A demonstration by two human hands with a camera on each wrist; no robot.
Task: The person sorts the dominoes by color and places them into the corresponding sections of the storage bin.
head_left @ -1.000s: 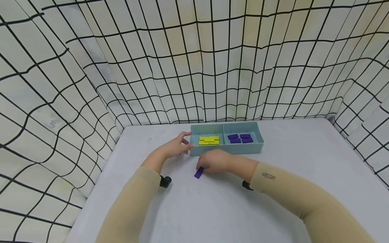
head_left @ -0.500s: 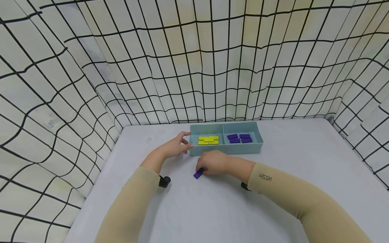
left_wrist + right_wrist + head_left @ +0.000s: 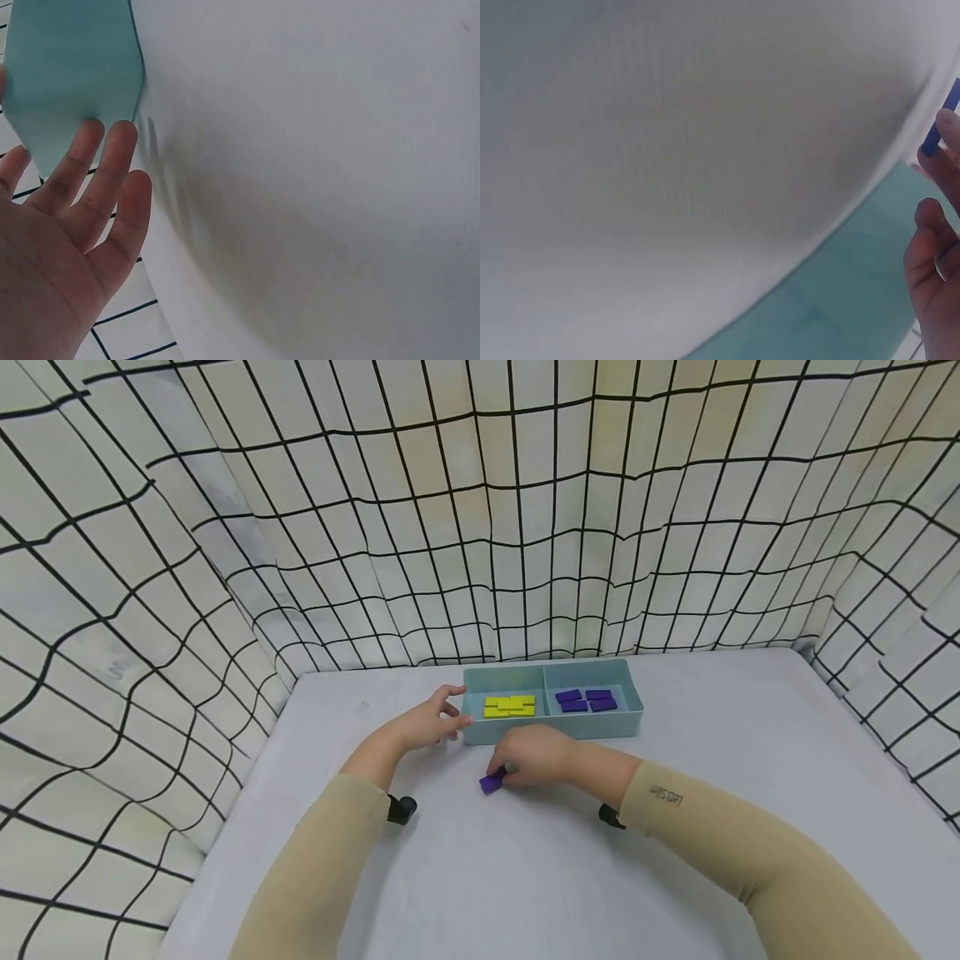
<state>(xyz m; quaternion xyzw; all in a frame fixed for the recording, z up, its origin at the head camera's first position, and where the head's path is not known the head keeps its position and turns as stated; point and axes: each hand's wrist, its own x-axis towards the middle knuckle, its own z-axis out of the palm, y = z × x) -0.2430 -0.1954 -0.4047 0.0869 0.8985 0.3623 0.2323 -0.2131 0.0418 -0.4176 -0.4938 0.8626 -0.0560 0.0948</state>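
In the head view my right hand [image 3: 536, 755] pinches a small flat purple block [image 3: 491, 783] just in front of the two-part box. The right wrist view shows that block [image 3: 941, 124] edge-on between the fingertips, the other fingers curled in. At the left end of the pale teal box [image 3: 555, 728], my left hand [image 3: 427, 723] has its fingers spread. In the left wrist view the fingers [image 3: 109, 176] look nearly straight, against or close to the box's end wall [image 3: 71, 67]. Several yellow blocks [image 3: 510, 707] lie in the left compartment, several purple blocks [image 3: 587, 700] in the right.
The box stands near the back edge of a white-covered table [image 3: 540, 877]. Behind and beside the table hangs white cloth with a black grid net [image 3: 525, 527]. A black wrist-worn device [image 3: 402, 810] shows under the left forearm.
The purple block has turned a little in my right fingers, and its broad face shows more. My left hand stays at the box end. The whole view has shifted slightly.
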